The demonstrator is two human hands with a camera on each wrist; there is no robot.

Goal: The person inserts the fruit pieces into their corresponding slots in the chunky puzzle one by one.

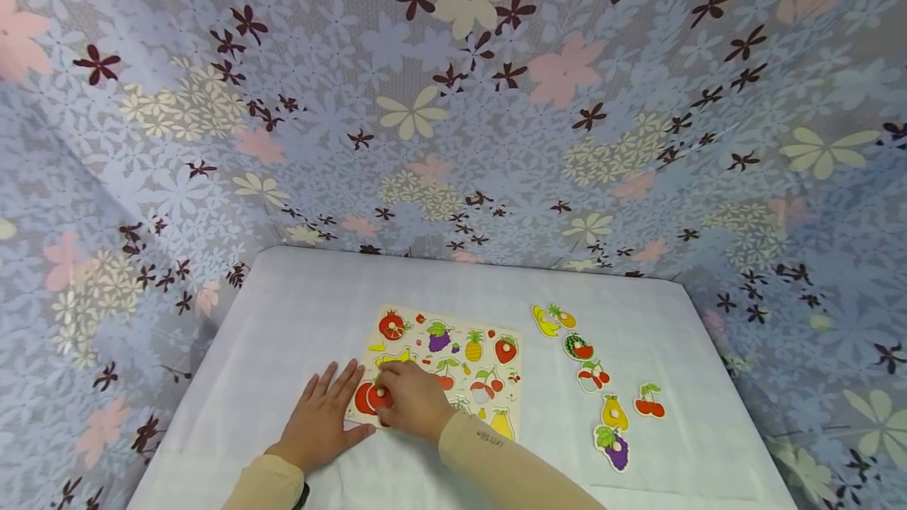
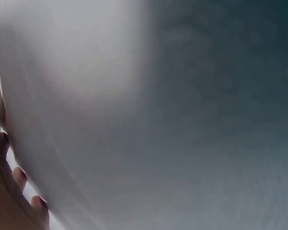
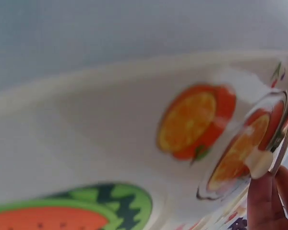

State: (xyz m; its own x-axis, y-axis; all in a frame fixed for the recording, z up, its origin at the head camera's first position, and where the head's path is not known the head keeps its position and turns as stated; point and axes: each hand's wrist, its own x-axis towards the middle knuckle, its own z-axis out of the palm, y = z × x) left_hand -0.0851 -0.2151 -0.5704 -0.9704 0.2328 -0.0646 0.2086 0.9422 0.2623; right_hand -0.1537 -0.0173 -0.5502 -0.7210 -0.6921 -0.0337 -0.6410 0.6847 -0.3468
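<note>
A wooden fruit puzzle board lies on the white table. My right hand reaches over its lower left part and pinches a red round fruit puzzle piece; in the right wrist view this thin piece appears edge-on. An orange-slice piece with a pale knob sits close to those fingers. My left hand rests with spread fingers at the board's left edge, its fingertips also showing at the side of the left wrist view. The right hand and forearm hide part of the board's lower row.
Right of the board lie loose pieces: bananas, pineapple, watermelon, a red-and-white fruit piece, pear, grapes and cherries. Flower-patterned cloth hangs around the table.
</note>
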